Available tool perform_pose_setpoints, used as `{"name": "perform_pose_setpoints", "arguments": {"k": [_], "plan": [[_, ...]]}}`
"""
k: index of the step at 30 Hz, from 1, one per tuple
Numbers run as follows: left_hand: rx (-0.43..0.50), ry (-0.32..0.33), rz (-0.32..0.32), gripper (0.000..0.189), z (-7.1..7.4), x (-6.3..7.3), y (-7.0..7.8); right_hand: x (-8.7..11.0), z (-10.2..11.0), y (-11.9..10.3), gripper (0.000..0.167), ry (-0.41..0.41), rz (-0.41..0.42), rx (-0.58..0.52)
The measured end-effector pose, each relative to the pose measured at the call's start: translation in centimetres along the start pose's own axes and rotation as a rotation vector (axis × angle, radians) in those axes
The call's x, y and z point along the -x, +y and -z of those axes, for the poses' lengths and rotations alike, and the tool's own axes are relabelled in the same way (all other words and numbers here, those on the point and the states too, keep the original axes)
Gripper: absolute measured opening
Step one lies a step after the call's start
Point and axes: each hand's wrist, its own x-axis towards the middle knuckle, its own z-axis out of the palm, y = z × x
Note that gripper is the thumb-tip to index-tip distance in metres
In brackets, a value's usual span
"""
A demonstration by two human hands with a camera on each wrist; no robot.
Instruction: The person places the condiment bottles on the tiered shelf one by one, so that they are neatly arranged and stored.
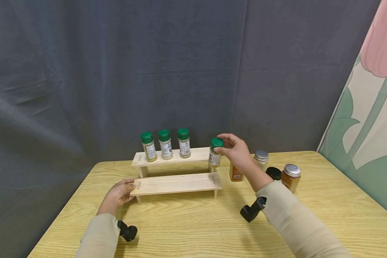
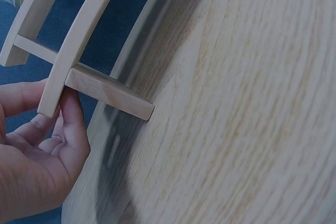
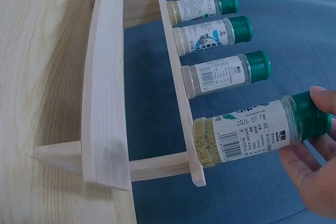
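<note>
A two-tier wooden spice rack [image 1: 180, 182] stands on the table. My left hand [image 1: 117, 193] grips the left end of its lower shelf, thumb and fingers on either side of the board [image 2: 79, 40]. By the cap, my right hand [image 1: 238, 150] holds a green-capped spice jar [image 3: 241, 132] at the right end of the upper shelf [image 3: 176, 72]. Whether its base touches the board, I cannot tell. Three similar jars stand on that shelf: a left one [image 1: 149, 147], a middle one [image 1: 166, 145] and a right one [image 1: 184, 144].
Right of the rack stand an orange-brown jar [image 1: 236, 173] partly behind my right hand, a silver-lidded jar [image 1: 261, 157], a black-lidded jar [image 1: 273, 173] and a silver-lidded brown jar [image 1: 291, 177]. A dark curtain [image 1: 167, 71] hangs behind the table [image 1: 187, 229].
</note>
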Motion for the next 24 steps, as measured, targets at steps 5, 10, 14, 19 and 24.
{"name": "perform_pose_setpoints", "arguments": {"k": [5,10,14,19,24], "plan": [[0.001,0.008,0.005,0.05,-0.1,-0.1,0.1,-0.9,-0.6,-0.3,0.041,0.005,-0.004,0.012],[-0.006,0.002,0.004,0.051,-0.1,0.0,0.0,-1.8,-1.3,-0.5,0.04,0.019,0.005,0.043],[-0.003,0.0,-0.002,0.052,0.0,0.0,0.0,-2.5,-1.8,-0.5,0.04,0.024,0.004,0.027],[0.006,0.003,-0.001,0.052,0.1,-0.1,-0.1,-3.2,-2.4,-0.1,0.04,0.027,0.012,-0.001],[0.019,0.003,0.002,0.052,0.1,-0.1,-0.1,-3.7,-2.9,0.3,0.04,0.034,0.019,-0.013]]}}
